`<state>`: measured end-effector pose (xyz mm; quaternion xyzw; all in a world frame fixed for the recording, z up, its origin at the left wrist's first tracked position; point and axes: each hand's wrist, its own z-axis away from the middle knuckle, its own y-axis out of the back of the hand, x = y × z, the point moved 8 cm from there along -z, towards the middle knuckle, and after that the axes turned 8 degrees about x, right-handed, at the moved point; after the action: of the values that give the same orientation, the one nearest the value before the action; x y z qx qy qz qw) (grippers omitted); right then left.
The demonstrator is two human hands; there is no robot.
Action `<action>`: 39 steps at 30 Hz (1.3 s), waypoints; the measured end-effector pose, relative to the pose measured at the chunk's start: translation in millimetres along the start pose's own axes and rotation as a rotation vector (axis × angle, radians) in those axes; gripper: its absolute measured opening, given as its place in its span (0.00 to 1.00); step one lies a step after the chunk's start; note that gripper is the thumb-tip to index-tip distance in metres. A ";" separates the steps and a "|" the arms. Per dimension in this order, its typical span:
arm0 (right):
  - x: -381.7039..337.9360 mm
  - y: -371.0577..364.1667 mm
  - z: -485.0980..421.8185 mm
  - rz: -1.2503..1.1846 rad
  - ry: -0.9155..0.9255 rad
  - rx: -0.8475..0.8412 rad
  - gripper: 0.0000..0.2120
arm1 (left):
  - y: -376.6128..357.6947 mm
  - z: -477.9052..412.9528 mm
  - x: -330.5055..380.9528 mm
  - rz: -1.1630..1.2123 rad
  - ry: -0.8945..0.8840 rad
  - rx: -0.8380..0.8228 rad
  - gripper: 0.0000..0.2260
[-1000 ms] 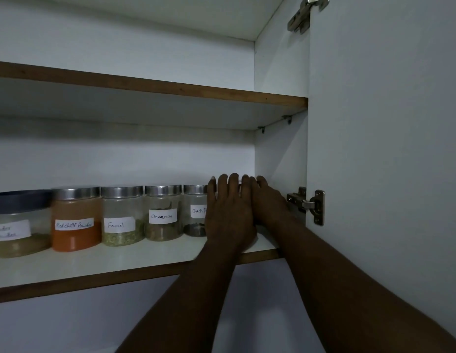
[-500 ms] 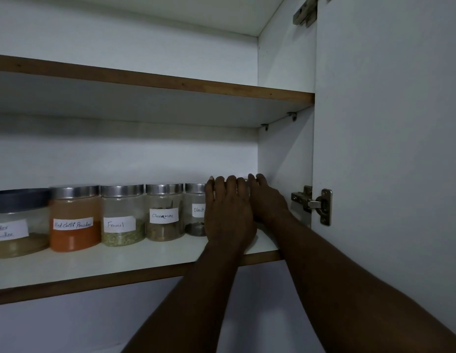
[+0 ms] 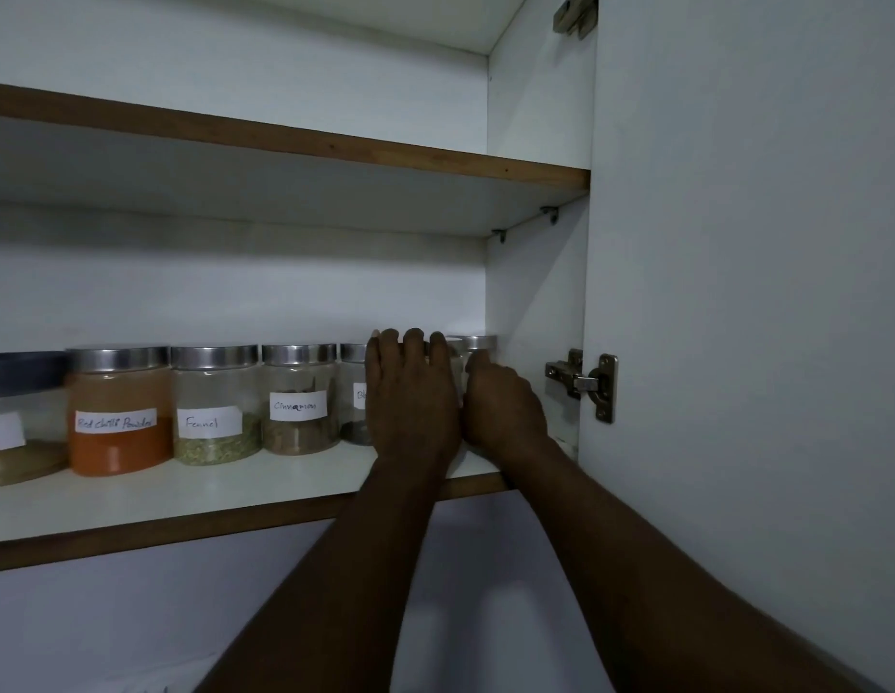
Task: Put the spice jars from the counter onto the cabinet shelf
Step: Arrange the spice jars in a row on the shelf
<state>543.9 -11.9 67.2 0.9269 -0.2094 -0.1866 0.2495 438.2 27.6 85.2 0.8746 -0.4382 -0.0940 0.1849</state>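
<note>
Spice jars (image 3: pixel 215 442): stand upright in one row on the lower cabinet shelf (image 3: pixel 185 497), touching or nearly touching one another, labels facing out.
Row, left to right: large jar with dark lid (image 3: pixel 15 417), cut by the frame edge; red chilli powder jar (image 3: pixel 118 412); fennel jar (image 3: pixel 215 382); cinnamon jar (image 3: pixel 299 400); a jar whose label starts "Bl" (image 3: pixel 354 397), partly hidden by the left hand.
End jar (image 3: pixel 478 343): at the right end of the row, near the cabinet side wall; only its silver lid and a strip of clear wall show. Label and contents cannot be read.
Left hand (image 3: pixel 413 397): fingers straight and together, laid flat against the jar fronts, fingertips at lid height. It holds nothing.
Right hand (image 3: pixel 503 410): just beside the left hand, fingers curled against the end jar below its lid.
Upper shelf (image 3: pixel 285 142): underside and brown front edge visible.
Cabinet door (image 3: pixel 735 292): swung open at the right, metal hinge (image 3: pixel 585 382) level with the hands.
</note>
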 end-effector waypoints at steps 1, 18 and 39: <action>1.3 -2.8 4.9 -0.003 -0.001 -0.062 0.22 | -0.6 0.5 0.1 -0.007 -0.002 -0.008 0.26; 11.6 -25.1 15.8 -0.066 -0.109 -0.352 0.21 | 2.0 1.6 -4.6 -0.036 -0.004 -0.020 0.34; -8.7 6.0 23.4 -0.157 0.076 -0.147 0.11 | -5.7 0.6 -10.9 -0.087 0.005 -0.015 0.30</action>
<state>524.2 -21.4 53.7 0.9260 -0.1124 -0.1851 0.3093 435.6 39.3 82.4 0.8917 -0.3986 -0.1029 0.1882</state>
